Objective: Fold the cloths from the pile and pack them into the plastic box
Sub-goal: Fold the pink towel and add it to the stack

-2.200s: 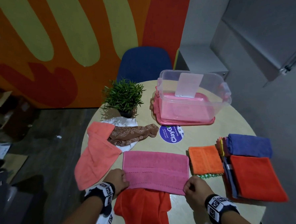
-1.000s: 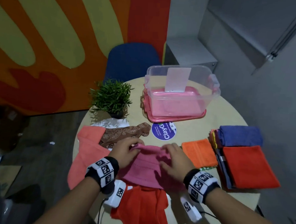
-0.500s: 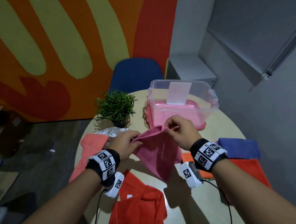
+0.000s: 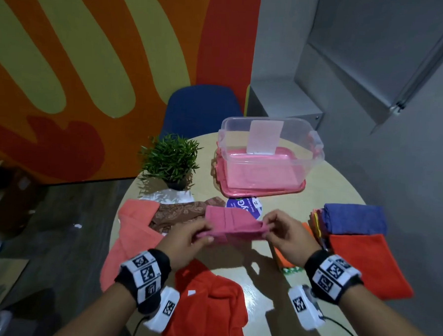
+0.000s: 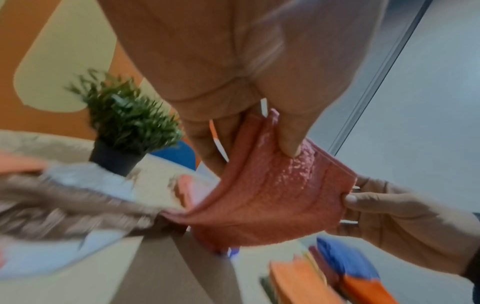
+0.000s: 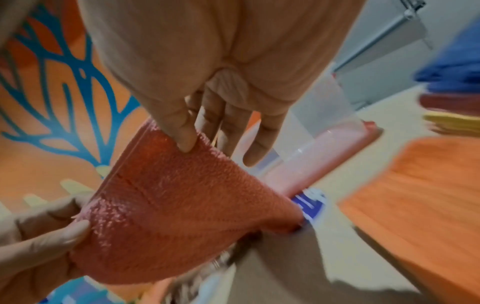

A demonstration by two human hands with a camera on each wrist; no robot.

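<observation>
Pink cloth (image 4: 234, 226) is hanging folded between both hands above the table, left hand (image 4: 186, 239) and right hand (image 4: 285, 235) each pinching an end, long axis crosswise, box (image 4: 269, 160) lying straight ahead beyond.

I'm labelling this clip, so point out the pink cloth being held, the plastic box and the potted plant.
pink cloth (image 4: 234, 226), head view, middle of the folded face.
plastic box (image 4: 316, 152), head view, clear right wall.
potted plant (image 4: 171, 157), head view, green leaves.
</observation>
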